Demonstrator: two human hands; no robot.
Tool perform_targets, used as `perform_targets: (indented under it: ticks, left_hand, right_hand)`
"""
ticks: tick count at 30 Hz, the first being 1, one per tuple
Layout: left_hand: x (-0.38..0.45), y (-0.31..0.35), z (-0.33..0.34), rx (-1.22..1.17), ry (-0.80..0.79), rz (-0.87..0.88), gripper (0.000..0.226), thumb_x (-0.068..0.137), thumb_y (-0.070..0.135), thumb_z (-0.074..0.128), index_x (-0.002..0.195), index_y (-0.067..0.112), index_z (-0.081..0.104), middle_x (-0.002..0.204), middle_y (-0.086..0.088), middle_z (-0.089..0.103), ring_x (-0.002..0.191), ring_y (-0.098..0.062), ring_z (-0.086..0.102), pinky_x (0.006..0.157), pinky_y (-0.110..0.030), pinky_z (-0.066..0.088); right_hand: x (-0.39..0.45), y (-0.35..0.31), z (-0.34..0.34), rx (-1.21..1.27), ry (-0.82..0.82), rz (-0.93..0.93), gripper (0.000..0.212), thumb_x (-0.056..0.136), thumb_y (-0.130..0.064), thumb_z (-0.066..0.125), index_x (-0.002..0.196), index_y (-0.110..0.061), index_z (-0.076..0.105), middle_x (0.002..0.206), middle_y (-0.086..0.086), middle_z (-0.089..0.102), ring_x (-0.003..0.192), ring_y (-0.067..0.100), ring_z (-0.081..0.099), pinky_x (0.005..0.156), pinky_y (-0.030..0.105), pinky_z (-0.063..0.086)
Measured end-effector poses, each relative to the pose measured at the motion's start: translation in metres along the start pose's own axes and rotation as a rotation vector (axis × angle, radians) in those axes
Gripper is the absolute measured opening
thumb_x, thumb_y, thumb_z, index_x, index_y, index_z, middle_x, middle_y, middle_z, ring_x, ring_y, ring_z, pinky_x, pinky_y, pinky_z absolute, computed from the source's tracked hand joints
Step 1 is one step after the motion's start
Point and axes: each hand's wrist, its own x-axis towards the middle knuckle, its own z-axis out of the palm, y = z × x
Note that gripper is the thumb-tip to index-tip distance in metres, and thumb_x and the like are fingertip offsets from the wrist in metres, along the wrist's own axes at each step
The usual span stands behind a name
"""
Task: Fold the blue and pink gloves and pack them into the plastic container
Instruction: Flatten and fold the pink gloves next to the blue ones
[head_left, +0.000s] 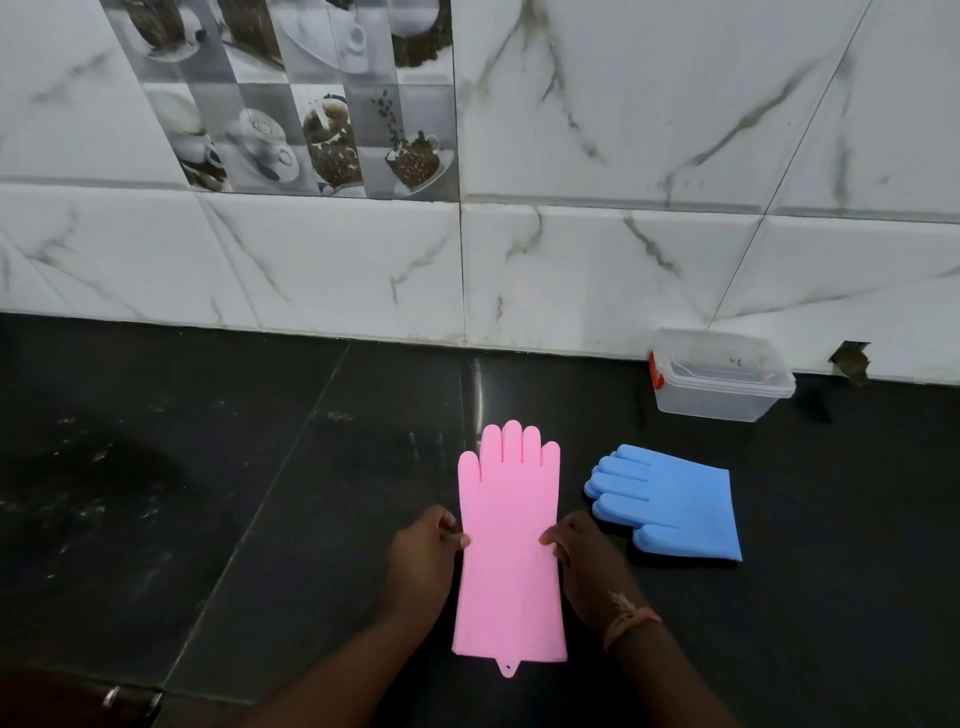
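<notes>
A pink glove (509, 540) lies flat and full length on the black counter (234, 493), fingers pointing toward the wall. My left hand (423, 551) pinches its left edge at mid-length, and my right hand (582, 556) pinches the right edge opposite. To the right lies the blue glove (675, 501), folded over into a shorter shape with its fingers pointing left. A clear plastic container (722, 382) with a red clip on its left side stands open by the wall, beyond the blue glove.
A white marble-tiled wall (571, 260) rises behind the counter. A broken hole (852, 361) shows in the wall base right of the container. A dark object with metal parts (130, 701) sits at the lower left corner.
</notes>
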Motion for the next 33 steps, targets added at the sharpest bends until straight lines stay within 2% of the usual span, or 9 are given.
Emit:
perform_targets:
  ticks: [3,7,11,14,19,22,27,30,33]
  left_hand:
    - [0.008,-0.016,-0.017,0.179,-0.145,0.348,0.032,0.089,-0.001,0.061,0.093,0.025,0.079,0.094,0.009,0.073,0.086,-0.005,0.068,0.082,-0.021,0.055]
    - [0.018,-0.018,-0.030,0.386,-0.338,0.528,0.018,0.090,0.030,0.069,0.103,0.026,0.081,0.093,0.018,0.073,0.081,0.010,0.066,0.076,-0.004,0.047]
    - [0.039,-0.024,-0.033,0.499,-0.440,0.805,0.044,0.088,0.058,0.049,0.105,0.027,0.075,0.106,0.013,0.071,0.093,0.003,0.067,0.093,-0.025,0.052]
    - [0.050,-0.026,-0.031,0.645,-0.481,0.966,0.037,0.092,0.057,0.049,0.109,0.031,0.070,0.113,0.013,0.066,0.103,-0.003,0.062,0.100,-0.031,0.049]
    - [0.057,-0.034,-0.026,0.714,-0.255,1.326,0.021,0.101,0.034,0.057,0.107,0.022,0.074,0.113,0.003,0.072,0.088,-0.015,0.067,0.065,-0.026,0.056]
    - [0.054,-0.031,-0.026,0.534,-0.292,1.117,0.024,0.104,0.037,0.051,0.107,0.021,0.070,0.112,0.001,0.069,0.089,-0.017,0.066,0.071,-0.030,0.057]
    - [0.051,0.000,-0.014,0.001,-0.273,0.251,0.029,0.100,0.027,0.055,0.072,0.023,0.052,0.077,0.003,0.057,0.071,-0.013,0.053,0.070,-0.035,0.045]
    - [0.065,0.021,-0.010,-0.070,-0.358,-0.018,0.034,0.101,0.025,0.052,0.068,0.015,0.049,0.070,-0.003,0.053,0.066,-0.016,0.048,0.061,-0.032,0.033]
    - [0.066,0.025,-0.010,0.062,-0.325,0.028,0.038,0.100,0.029,0.049,0.064,0.018,0.047,0.070,-0.003,0.058,0.070,-0.020,0.054,0.063,-0.032,0.035]
  right_hand:
    - [0.000,0.006,-0.009,-0.041,-0.049,-0.166,0.024,0.093,-0.011,0.059,0.116,-0.011,0.066,0.126,0.014,0.062,0.114,0.028,0.060,0.081,0.017,0.051]
    - [-0.002,0.017,-0.015,-0.067,-0.109,-0.269,0.038,0.096,-0.014,0.057,0.130,-0.027,0.063,0.145,-0.008,0.052,0.136,0.010,0.043,0.115,0.020,0.032]
    - [-0.002,0.028,-0.021,-0.032,-0.156,-0.267,0.031,0.093,-0.016,0.061,0.121,-0.031,0.065,0.141,-0.012,0.055,0.130,0.007,0.048,0.108,0.015,0.032]
    - [0.000,0.029,-0.016,-0.077,-0.144,-0.322,0.029,0.094,-0.020,0.061,0.122,-0.028,0.065,0.144,-0.011,0.053,0.132,0.009,0.044,0.111,0.021,0.034]
    - [-0.009,0.019,-0.008,-0.002,-0.025,-0.234,0.036,0.092,-0.022,0.063,0.127,-0.026,0.063,0.132,-0.007,0.061,0.124,0.009,0.052,0.108,0.021,0.038]
    - [-0.013,0.009,-0.015,0.171,0.024,-0.085,0.026,0.086,-0.030,0.062,0.112,-0.031,0.066,0.112,-0.008,0.064,0.106,0.006,0.057,0.093,0.018,0.044]
    - [0.025,-0.012,-0.030,0.248,0.024,0.195,0.019,0.094,-0.027,0.054,0.076,-0.025,0.061,0.083,-0.001,0.062,0.082,0.016,0.060,0.082,0.040,0.051]
    - [0.054,-0.019,-0.034,0.301,-0.070,0.416,0.024,0.094,-0.020,0.053,0.106,-0.008,0.069,0.109,0.015,0.068,0.105,0.031,0.063,0.094,0.039,0.050]
    - [0.058,-0.024,-0.035,0.248,-0.090,0.444,0.028,0.096,-0.018,0.049,0.114,-0.003,0.065,0.114,0.016,0.066,0.103,0.027,0.064,0.090,0.035,0.051]
